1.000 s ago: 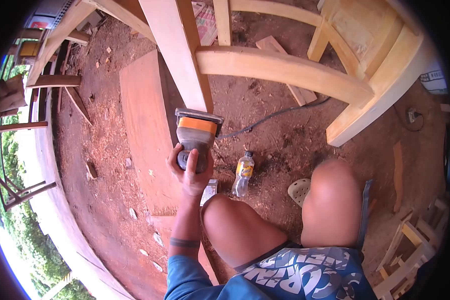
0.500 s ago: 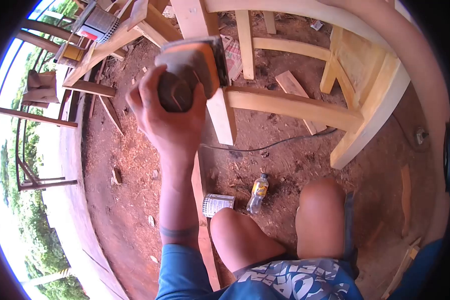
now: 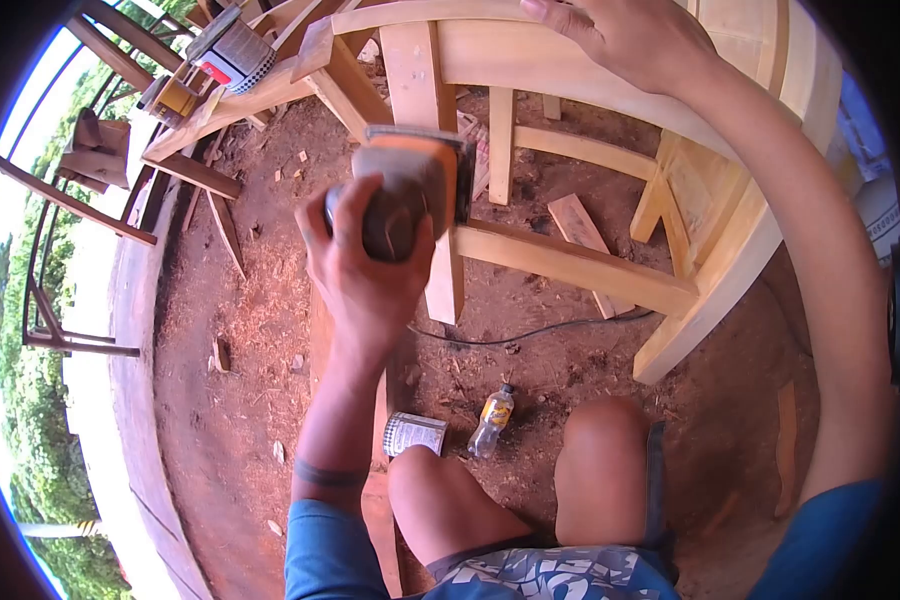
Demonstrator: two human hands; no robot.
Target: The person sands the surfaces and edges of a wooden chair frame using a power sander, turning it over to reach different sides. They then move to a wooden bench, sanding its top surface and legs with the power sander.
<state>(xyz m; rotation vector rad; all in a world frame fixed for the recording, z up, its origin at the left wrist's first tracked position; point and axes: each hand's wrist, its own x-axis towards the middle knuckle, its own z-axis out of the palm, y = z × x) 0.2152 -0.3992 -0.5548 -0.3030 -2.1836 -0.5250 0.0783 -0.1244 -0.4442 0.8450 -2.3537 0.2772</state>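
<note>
My left hand (image 3: 355, 290) is wrapped round the dark, rounded grip of an orange and black power sander (image 3: 405, 165). The sander's flat pad faces right, against or very close to the side of a pale wooden chair leg (image 3: 446, 285), just above the side rail (image 3: 580, 265). At the top edge, my right hand (image 3: 635, 45) lies on the wooden chair frame (image 3: 540, 50) with its thumb stretched out; its other fingers are partly cut off by the picture edge.
A paint can (image 3: 413, 435) and a plastic bottle (image 3: 492, 420) lie on the dirt floor near my knees. A black cord (image 3: 530, 333) crosses under the chair. Tins (image 3: 232, 55) stand on a wooden frame at upper left. A loose board (image 3: 590, 250) lies beneath the rail.
My right hand has come into view on top of the chair frame. The whole view has shifted, so the chair sits lower. The sander stays at about the same part of the leg.
</note>
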